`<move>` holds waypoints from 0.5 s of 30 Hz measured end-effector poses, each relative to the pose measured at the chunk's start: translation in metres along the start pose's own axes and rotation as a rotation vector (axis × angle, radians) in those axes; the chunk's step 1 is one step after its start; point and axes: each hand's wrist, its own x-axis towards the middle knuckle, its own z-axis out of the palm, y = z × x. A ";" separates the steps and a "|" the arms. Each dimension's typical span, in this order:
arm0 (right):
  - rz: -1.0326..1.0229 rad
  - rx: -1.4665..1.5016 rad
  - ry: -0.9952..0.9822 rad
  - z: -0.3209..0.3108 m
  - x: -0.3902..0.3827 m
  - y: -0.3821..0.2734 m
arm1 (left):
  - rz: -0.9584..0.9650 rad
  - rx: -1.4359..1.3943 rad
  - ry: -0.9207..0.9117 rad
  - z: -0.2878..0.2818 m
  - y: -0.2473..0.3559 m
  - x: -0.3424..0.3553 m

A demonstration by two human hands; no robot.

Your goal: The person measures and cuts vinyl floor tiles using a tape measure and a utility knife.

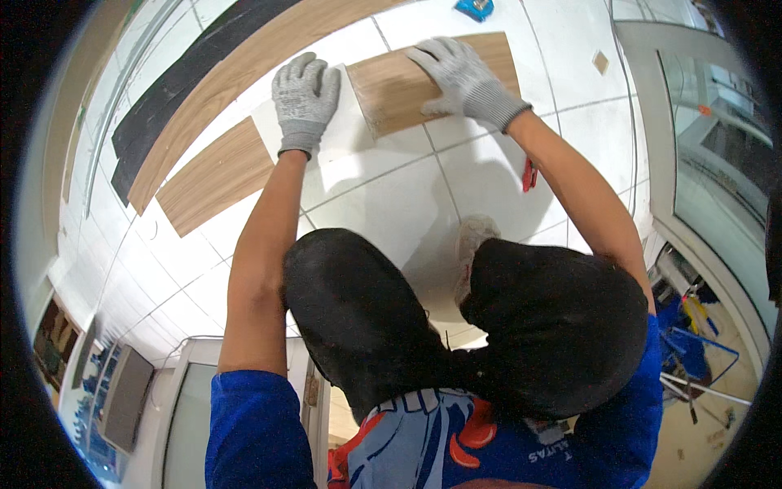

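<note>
My left hand (305,102), in a grey knit glove, lies with fingers outstretched over a white patch between two wood-look planks. I cannot tell whether the patch is a separate sheet or bare tile. My right hand (464,81), gloved alike, rests with spread fingers on the right wood-look plank (387,102), near its far edge. Left of my left hand lies the shorter wood-look plank (216,175), apart from the right one. Neither hand grips anything visible.
Beyond lie a long wood-look plank (220,77) and black strips (167,106). A blue tool (475,9) lies at the far edge, and a red-handled tool (529,175) by my right forearm. A glass door (717,155) stands right; cluttered tools (692,350) lie beyond it.
</note>
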 end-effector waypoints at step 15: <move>-0.133 -0.179 -0.053 -0.004 0.035 -0.007 | -0.003 0.000 0.034 -0.022 0.060 -0.158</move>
